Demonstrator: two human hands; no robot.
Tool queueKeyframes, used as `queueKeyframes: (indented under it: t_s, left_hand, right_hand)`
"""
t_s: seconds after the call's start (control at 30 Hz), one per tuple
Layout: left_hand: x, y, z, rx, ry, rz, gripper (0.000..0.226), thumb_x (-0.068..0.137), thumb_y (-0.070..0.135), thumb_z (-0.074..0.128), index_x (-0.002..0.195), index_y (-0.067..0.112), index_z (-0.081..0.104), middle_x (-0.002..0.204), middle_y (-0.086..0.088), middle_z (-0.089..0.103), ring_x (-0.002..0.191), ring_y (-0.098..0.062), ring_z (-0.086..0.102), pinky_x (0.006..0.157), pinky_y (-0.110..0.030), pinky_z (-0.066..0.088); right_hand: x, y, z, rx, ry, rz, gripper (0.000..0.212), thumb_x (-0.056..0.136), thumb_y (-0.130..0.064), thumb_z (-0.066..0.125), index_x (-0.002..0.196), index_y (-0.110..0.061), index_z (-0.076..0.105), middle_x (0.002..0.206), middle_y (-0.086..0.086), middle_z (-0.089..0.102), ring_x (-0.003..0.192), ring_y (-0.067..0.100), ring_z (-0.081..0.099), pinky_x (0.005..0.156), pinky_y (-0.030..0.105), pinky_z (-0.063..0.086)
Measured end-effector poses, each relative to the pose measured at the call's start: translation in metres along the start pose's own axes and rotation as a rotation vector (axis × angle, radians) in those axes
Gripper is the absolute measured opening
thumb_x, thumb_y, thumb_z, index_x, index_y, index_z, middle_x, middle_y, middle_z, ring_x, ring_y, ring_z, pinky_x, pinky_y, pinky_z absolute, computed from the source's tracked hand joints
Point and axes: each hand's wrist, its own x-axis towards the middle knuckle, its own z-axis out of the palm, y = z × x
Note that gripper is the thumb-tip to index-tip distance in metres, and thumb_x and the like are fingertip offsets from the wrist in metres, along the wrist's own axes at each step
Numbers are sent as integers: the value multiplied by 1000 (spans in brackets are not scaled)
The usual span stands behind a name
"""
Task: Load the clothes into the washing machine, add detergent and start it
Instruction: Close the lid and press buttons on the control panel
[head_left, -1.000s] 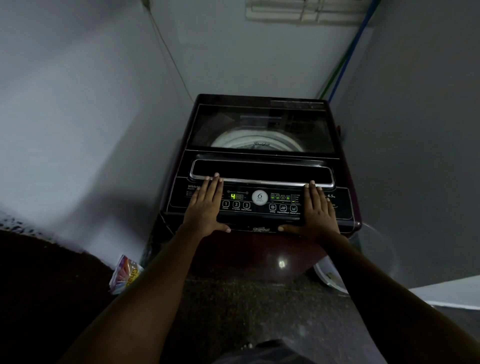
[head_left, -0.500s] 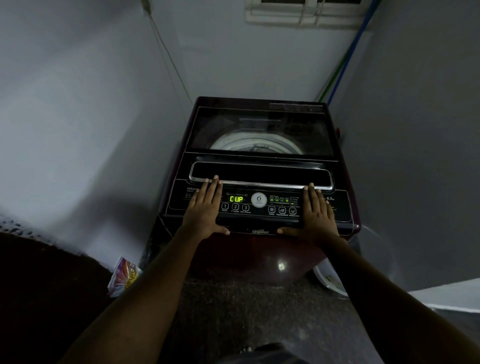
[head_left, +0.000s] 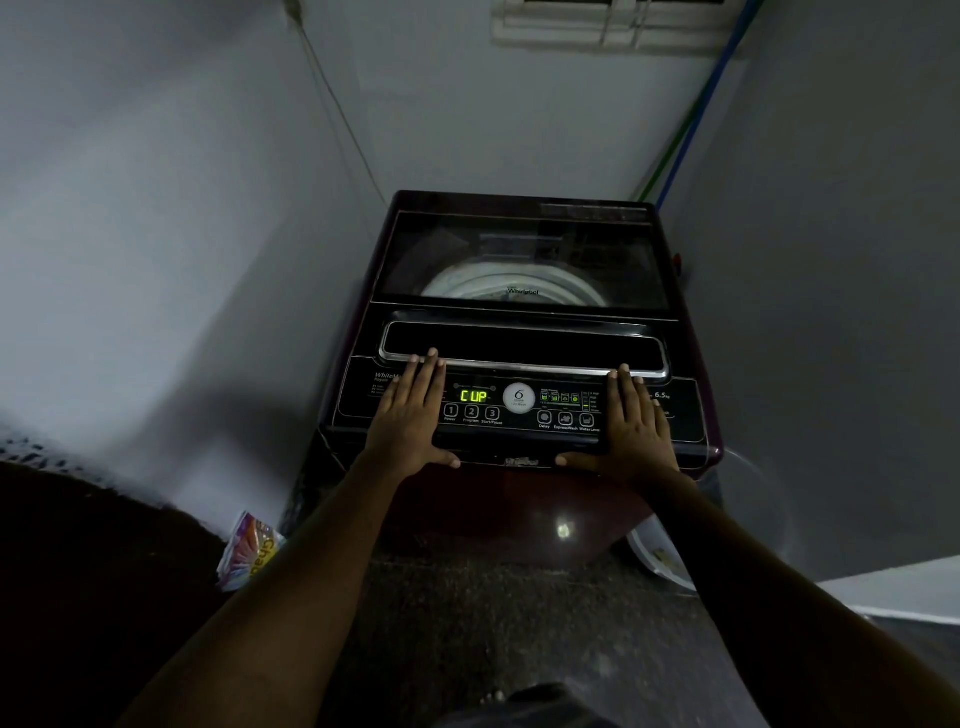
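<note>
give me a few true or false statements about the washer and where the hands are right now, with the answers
1. The washing machine lid is closed. True.
2. The display reads CUP. True.
3. The left hand grips the detergent packet. False: it lies flat on the control panel; the packet is on the floor, left of the machine.
4. The right hand rests flat on the control panel. True.
5. The white basin sits on the lid. False: it is on the floor by the machine's right side.
</note>
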Motion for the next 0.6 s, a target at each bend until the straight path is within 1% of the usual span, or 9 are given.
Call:
queueKeyframes:
  t_s: [0.1, 0.2, 0.27, 0.6]
  left_hand:
    - [0, 0, 0, 2, -3, -2, 147, 59, 70, 75, 150, 9, -23, 155, -7, -34, 143, -26, -29, 113, -42, -9]
    - [-1, 0, 0, 1, -7, -3, 147, 59, 69, 75, 150, 9, -23, 156, -7, -33, 143, -26, -29, 114, -42, -9]
    - [0, 1, -1, -6, -8, -5, 147, 59, 68, 75, 150, 10, -24, 155, -6, -34, 143, -26, -29, 114, -42, -8]
    - [0, 1, 0, -9, -6, -6, 146, 60, 67, 77, 150, 9, -22, 153, -5, -35, 142, -25, -29, 114, -43, -8]
  right_hand:
    - [0, 0, 0, 5, 8, -5, 145, 45, -98, 37, 150, -13, -18, 158, 4, -24, 146, 20, -19, 117, 44, -4]
    - [-1, 0, 0, 14, 19, -7, 143, 50, -94, 45, 151, -13, -17, 158, 3, -23, 146, 19, -20, 118, 44, -4]
    - [-2, 0, -1, 18, 20, -9, 143, 50, -93, 47, 150, -13, -17, 158, 3, -23, 146, 19, -20, 118, 44, -4]
    - [-2, -1, -2, 7, 2, -4, 146, 45, -97, 38, 150, -12, -18, 158, 4, -24, 146, 19, -21, 117, 43, -5]
